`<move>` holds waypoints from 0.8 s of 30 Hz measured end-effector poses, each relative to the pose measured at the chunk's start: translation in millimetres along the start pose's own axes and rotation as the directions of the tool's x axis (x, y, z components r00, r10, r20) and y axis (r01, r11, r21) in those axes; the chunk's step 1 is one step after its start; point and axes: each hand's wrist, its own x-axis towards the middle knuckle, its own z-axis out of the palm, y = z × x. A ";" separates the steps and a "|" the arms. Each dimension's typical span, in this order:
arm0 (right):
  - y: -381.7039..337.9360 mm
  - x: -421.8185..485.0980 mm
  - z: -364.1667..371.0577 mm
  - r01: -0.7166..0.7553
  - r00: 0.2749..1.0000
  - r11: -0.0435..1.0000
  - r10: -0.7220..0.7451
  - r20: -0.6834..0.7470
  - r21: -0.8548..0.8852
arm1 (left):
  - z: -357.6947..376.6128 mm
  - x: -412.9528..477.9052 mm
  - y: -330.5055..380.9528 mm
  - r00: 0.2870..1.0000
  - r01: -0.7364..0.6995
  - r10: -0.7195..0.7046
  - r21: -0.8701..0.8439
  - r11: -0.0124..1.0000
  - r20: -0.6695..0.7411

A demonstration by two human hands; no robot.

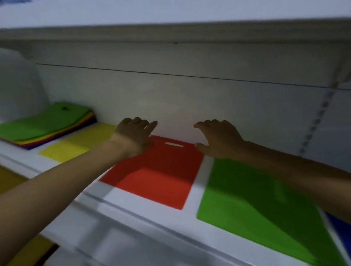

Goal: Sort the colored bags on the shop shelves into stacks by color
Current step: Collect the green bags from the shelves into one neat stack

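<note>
A flat red bag (158,173) with a slot handle lies on the white shelf (134,215) in the middle. My left hand (135,134) rests at its far left corner, fingers relaxed against the back wall. My right hand (219,138) hovers by its far right corner, fingers loosely spread, holding nothing. A yellow bag (74,144) lies to the left, a green bag (254,205) to the right under my right forearm. A mixed pile (43,123) with green on top sits at the far left. A blue bag (350,235) shows at the right edge.
The shelf's back wall (189,102) stands right behind the hands, and an upper shelf (166,32) hangs low overhead. A slotted upright (318,116) runs down the right side. A pale rounded object (9,79) stands at the far left.
</note>
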 end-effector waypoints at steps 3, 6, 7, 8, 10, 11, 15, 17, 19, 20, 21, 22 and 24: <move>-54.7 49.1 4.7 0.090 0.995 0.996 -0.090 -0.032 0.008 | 18.5 -31.6 -66.4 0.995 0.093 -0.091 0.067 0.993 -0.028; -120.0 100.2 2.5 0.174 0.983 0.985 -0.173 -0.062 0.012 | 23.2 -72.5 -120.7 0.968 0.252 -0.253 0.086 0.964 -0.010; -144.3 117.5 -0.8 0.186 0.980 0.982 -0.183 -0.076 0.037 | 25.5 -86.9 -141.2 0.964 0.266 -0.266 0.090 0.960 -0.019; -169.1 134.6 -5.2 0.197 0.977 0.977 -0.190 -0.092 0.074 | 26.7 -102.6 -161.9 0.949 0.312 -0.315 0.111 0.943 0.005; -223.0 167.0 -14.1 0.234 0.968 0.962 -0.217 -0.125 0.143 | 37.4 -136.1 -208.8 0.925 0.378 -0.380 0.082 0.922 0.009; -250.7 181.9 -18.2 0.261 0.960 0.953 -0.239 -0.148 0.155 | 44.0 -153.4 -232.7 0.909 0.417 -0.417 0.036 0.908 0.008; -356.6 232.4 -26.9 0.343 0.928 0.923 -0.303 -0.218 0.175 | 57.8 -217.6 -312.6 0.850 0.516 -0.524 -0.113 0.849 -0.052; -399.8 252.4 -25.3 0.356 0.922 0.917 -0.314 -0.225 0.178 | 66.0 -242.6 -345.5 0.853 0.515 -0.519 -0.077 0.854 -0.049; -433.8 268.9 -21.0 0.366 0.919 0.913 -0.323 -0.225 0.182 | 76.8 -258.5 -376.6 0.844 0.531 -0.534 -0.065 0.845 -0.048; -446.8 275.7 -18.3 0.367 0.920 0.912 -0.327 -0.216 0.185 | 82.4 -263.7 -390.0 0.835 0.546 -0.549 -0.068 0.835 -0.039; -456.6 282.1 -15.0 0.366 0.923 0.912 -0.328 -0.203 0.187 | 87.8 -267.2 -400.8 0.826 0.559 -0.563 -0.073 0.826 -0.032; -464.1 288.0 -11.1 0.360 0.925 0.914 -0.324 -0.196 0.186 | 94.6 -269.1 -410.4 0.823 0.564 -0.567 -0.077 0.822 -0.032; -472.1 300.9 -2.7 0.341 0.932 0.921 -0.306 -0.194 0.188 | 109.8 -267.4 -428.0 0.822 0.564 -0.569 -0.098 0.820 -0.036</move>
